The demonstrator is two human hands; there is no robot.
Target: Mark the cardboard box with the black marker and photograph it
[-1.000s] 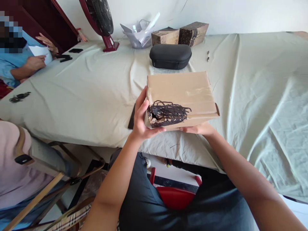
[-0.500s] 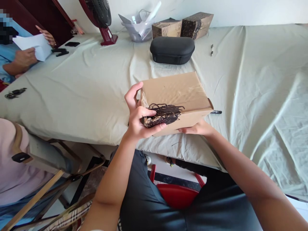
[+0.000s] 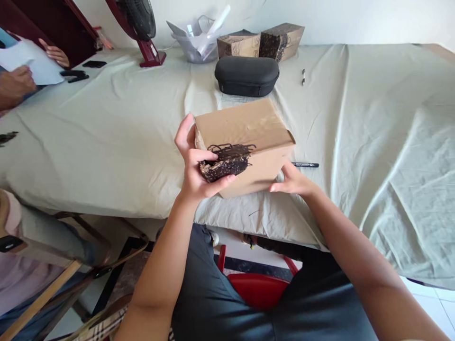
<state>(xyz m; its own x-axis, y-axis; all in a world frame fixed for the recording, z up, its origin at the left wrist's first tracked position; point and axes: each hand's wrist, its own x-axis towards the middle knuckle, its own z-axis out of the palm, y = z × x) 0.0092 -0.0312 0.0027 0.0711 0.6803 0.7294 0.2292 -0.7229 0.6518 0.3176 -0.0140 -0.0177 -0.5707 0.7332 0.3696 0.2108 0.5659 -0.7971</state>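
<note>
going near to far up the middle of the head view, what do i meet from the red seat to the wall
Red seat → held cardboard box → black case → two cardboard boxes at the back → wall.

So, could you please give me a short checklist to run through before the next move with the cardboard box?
1. Left hand gripping the cardboard box: ok, fingers and thumb span its scribbled corner.
2. Right hand holding firmly: cannot tell; it is at the lower right edge, some fingers hidden.
3. Black pen well away from the right hand: not ok, it lies just beyond it.
4. Black case closed: ok.
5. Box underside off the cloth: cannot tell, hidden.
</note>
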